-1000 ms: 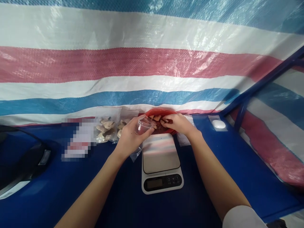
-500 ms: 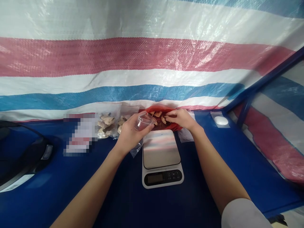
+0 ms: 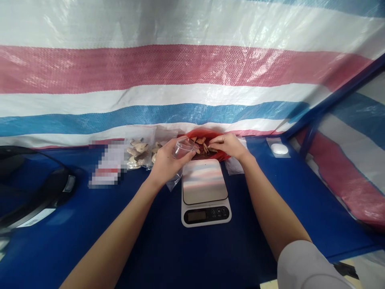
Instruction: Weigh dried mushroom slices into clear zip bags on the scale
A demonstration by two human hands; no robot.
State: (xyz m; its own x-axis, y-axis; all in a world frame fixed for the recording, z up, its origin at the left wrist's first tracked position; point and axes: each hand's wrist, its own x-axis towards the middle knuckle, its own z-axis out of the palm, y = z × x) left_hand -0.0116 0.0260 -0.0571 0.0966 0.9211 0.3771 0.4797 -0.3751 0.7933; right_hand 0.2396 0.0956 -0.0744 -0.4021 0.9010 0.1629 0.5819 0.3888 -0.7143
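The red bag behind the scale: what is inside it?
The red bag holds brown, tan-edged pieces. The right hand reaches into them and the left hand holds a clear cup beside it. Both hide the bag's lower contents.

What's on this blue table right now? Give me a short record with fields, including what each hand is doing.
Left hand: holds a clear cup, tilted toward the red bag
Right hand: fingers in the red bag, on brown pieces
Scale: white, in front of the bag, nothing on its plate
Clear bags: pale pieces inside, left of the cup
White object: far right, by the tarp
Table: blue
Backdrop: striped tarp
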